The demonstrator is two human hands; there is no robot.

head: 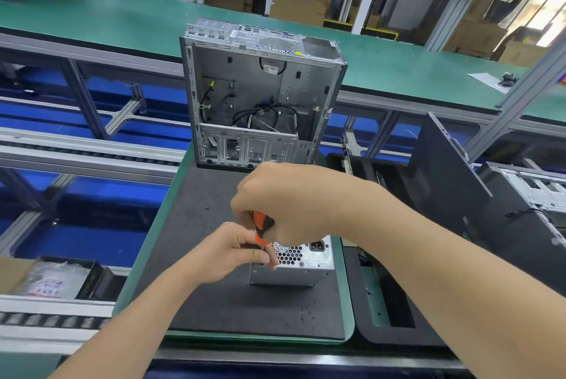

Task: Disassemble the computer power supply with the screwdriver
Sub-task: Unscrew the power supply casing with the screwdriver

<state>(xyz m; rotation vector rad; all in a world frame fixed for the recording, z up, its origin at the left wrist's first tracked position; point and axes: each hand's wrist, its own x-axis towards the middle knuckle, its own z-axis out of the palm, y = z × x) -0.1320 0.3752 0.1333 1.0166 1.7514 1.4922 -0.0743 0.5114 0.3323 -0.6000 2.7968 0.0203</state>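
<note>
A silver power supply [301, 268] stands on the dark mat [214, 296], its honeycomb grille and black socket facing up. My right hand [284, 204] is closed around the orange and black handle of a screwdriver [262, 227], held upright over the unit's left top edge. My left hand [235, 251] pinches the lower part of the screwdriver near the shaft, against the power supply's corner. The tip is hidden behind my fingers.
An open, emptied computer case [257, 96] stands upright at the far end of the mat. Black case panels [441, 170] and another chassis [533, 191] lie to the right. A box with bagged parts [58, 279] sits at left by the roller conveyor. Small screws dot the mat.
</note>
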